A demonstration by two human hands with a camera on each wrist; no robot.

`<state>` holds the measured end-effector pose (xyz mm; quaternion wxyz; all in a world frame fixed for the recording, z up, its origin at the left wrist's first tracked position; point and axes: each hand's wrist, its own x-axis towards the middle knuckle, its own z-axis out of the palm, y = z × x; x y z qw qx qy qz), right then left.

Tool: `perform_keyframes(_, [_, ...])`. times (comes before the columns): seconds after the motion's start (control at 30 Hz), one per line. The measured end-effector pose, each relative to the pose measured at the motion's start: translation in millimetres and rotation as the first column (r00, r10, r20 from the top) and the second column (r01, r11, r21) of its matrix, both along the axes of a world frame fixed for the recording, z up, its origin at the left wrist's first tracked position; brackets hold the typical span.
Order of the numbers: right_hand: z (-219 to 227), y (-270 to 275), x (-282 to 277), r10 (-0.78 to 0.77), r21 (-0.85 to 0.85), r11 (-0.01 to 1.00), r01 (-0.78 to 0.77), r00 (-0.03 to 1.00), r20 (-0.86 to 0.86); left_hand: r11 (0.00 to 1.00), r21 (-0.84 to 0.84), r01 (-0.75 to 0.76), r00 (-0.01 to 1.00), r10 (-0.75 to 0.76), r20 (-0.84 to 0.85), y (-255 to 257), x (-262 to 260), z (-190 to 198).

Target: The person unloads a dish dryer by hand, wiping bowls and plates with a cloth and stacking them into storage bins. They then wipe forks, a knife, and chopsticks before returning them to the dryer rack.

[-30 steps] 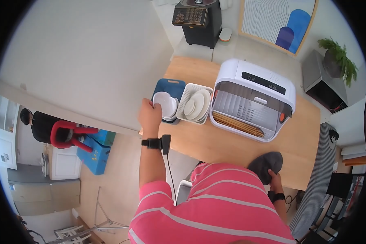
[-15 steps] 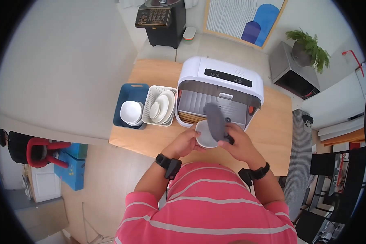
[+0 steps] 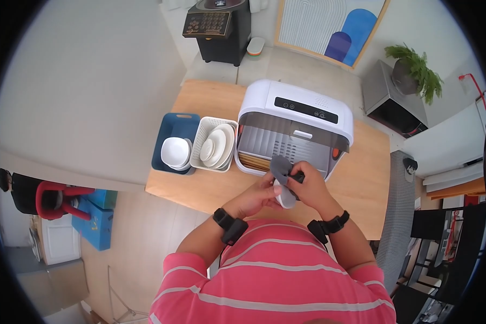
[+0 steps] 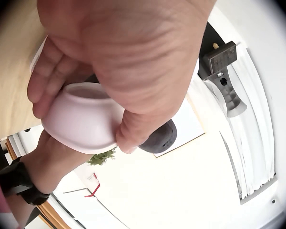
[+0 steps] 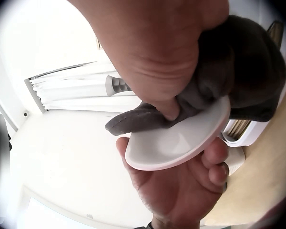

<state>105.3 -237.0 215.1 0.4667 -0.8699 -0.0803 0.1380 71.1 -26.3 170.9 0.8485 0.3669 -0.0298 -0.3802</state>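
Observation:
In the head view both hands meet over the table's front edge, before the white machine. My left hand grips a small white bowl by its rim, thumb on one side and fingers on the other. The bowl is tilted, its foot showing in the left wrist view and its hollow in the right wrist view. My right hand holds a dark grey cloth, bunched under its fingers and thumb. Part of the cloth lies against the inside of the bowl near the rim; the right fingertips are partly hidden by it.
A blue basket with stacked white bowls stands on the table's left. Beside it a white basket holds plates. The white dish cabinet has chopsticks along its front. A microwave stands at the back right.
My left hand has left the blue basket with a bowl and come to the body's front. My right hand has brought the cloth up from the table's edge to the bowl, which has since tilted.

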Motion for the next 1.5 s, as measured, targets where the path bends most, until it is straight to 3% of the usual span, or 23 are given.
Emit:
perform_keyframes(0.07, [-3.2, -1.9, 0.2, -0.055, -0.009, 0.998, 0.054, 0.998, -0.006, 0.986, 0.118, -0.119, 0.976, 0.095, 0.194, -4.1, 3.4, -3.1])
perform_keyframes(0.13, [-16.5, -6.8, -0.6, -0.108, -0.018, 0.994, 0.107, 0.994, -0.012, 0.972, 0.186, -0.141, 0.962, 0.09, 0.259, -6.4, 3.8, 1.1])
perform_keyframes(0.23, [-41.0, -17.5, -0.1, -0.107, 0.11, 0.986, 0.126, 0.981, -0.163, 0.939, 0.284, -0.195, 0.91, 0.066, 0.409, -12.4, 5.1, 14.1])
perform_keyframes(0.3, [-36.0, -19.7, -2.2, 0.013, 0.338, 0.931, 0.141, 0.91, -0.415, 0.923, 0.316, -0.219, 0.871, 0.039, 0.49, -15.7, 7.8, 18.9])
perform_keyframes(0.33, [-29.5, -18.3, -4.3, 0.01, 0.339, 0.93, 0.144, 0.91, -0.415, 0.877, 0.378, -0.296, 0.76, -0.024, 0.649, -17.0, 11.2, 20.7])
perform_keyframes(0.37, [-20.5, -15.1, -7.0, 0.082, 0.455, 0.866, 0.208, 0.839, -0.538, 0.825, 0.417, -0.381, 0.622, -0.105, 0.776, -17.8, 13.7, 21.6])
perform_keyframes(0.4, [-15.9, -13.6, -8.1, 0.173, 0.55, 0.785, 0.285, 0.753, -0.635, 0.825, 0.418, -0.379, 0.62, -0.108, 0.777, -18.1, 15.2, 21.9])
perform_keyframes(0.47, [-16.3, -17.2, -9.5, 0.208, 0.55, 0.8, 0.239, 0.75, -0.628, 0.791, 0.465, -0.398, 0.533, -0.213, 0.819, -17.7, 17.8, 21.9])
perform_keyframes(0.53, [-21.3, -19.4, -14.0, 0.243, 0.55, 0.812, 0.195, 0.744, -0.623, 0.807, 0.475, -0.35, 0.575, -0.215, 0.789, -17.6, 18.3, 24.3])
perform_keyframes(0.73, [-34.6, -22.2, -21.7, 0.245, 0.589, 0.751, 0.3, 0.702, -0.669, 0.868, 0.464, -0.176, 0.748, -0.188, 0.636, -22.8, 20.7, 14.0])
perform_keyframes(0.8, [-42.7, -32.2, -23.1, 0.201, 0.511, 0.85, 0.131, 0.816, -0.543, 0.888, 0.438, -0.14, 0.787, -0.169, 0.593, -30.4, 18.6, 7.3])
perform_keyframes(0.83, [-55.1, -42.9, -25.3, 0.196, 0.516, 0.845, 0.138, 0.818, -0.54, 0.887, 0.444, -0.129, 0.789, -0.179, 0.588, -35.0, 18.9, 2.0])
perform_keyframes(0.9, [-85.4, -74.7, -36.1, 0.099, 0.267, 0.964, 0.012, 0.911, -0.4, 0.882, 0.46, -0.104, 0.789, -0.209, 0.578, -41.1, 25.5, 0.5])
perform_keyframes(0.97, [-82.3, -106.3, -49.2, 0.044, -0.11, 0.989, -0.098, 0.908, -0.416, 0.713, 0.666, -0.219, 0.757, -0.306, 0.577, -47.8, 39.8, 5.2])
perform_keyframes(1.0, [-93.0, -123.1, -60.7, 0.026, -0.099, 0.992, -0.075, 0.908, -0.419, 0.538, 0.787, -0.302, 0.707, -0.428, 0.563, -52.6, 50.4, 13.7])
perform_keyframes(1.03, [-108.0, -138.0, -74.6, -0.051, -0.165, 0.986, -0.033, 0.877, -0.478, 0.538, 0.793, -0.286, 0.696, -0.453, 0.558, -55.8, 63.3, 10.6])
perform_keyframes(1.1, [-136.5, -157.0, -101.8, -0.158, -0.224, 0.974, 0.043, 0.834, -0.528, 0.406, 0.721, -0.562, 0.477, -0.553, 0.683, -64.4, 95.7, -7.9])
perform_keyframes(1.17, [-160.2, -163.7, -126.0, -0.38, -0.224, 0.925, 0.307, 0.762, -0.524, 0.191, 0.769, -0.61, 0.405, -0.759, 0.509, -75.1, 131.2, -20.9])
perform_keyframes(1.2, [-172.6, -163.8, -132.6, -0.404, -0.218, 0.914, 0.341, 0.746, -0.53, 0.192, 0.79, -0.582, 0.371, -0.802, 0.468, -79.4, 146.6, -23.3])
perform_keyframes(1.27, [-189.6, -162.2, -144.6, -0.622, -0.102, 0.766, 0.635, 0.69, -0.371, 0.237, 0.771, -0.592, 0.322, -0.807, 0.495, -88.1, 173.8, -34.6])
perform_keyframes(1.33, [-196.8, -159.0, -149.0, -0.678, -0.071, 0.699, 0.711, 0.629, -0.38, 0.283, 0.752, -0.595, 0.274, -0.808, 0.521, -98.2, 194.0, -54.0])
perform_keyframes(1.4, [-203.3, -160.1, -150.3, -0.712, -0.028, 0.649, 0.76, 0.594, -0.374, 0.214, 0.666, -0.715, 0.236, -0.823, 0.517, -107.3, 210.8, -77.7])
perform_keyframes(1.5, [-208.2, -160.9, -151.8, -0.721, 0.012, 0.618, 0.786, 0.572, -0.391, 0.215, 0.706, -0.675, 0.214, -0.858, 0.467, -114.0, 228.2, -110.0])
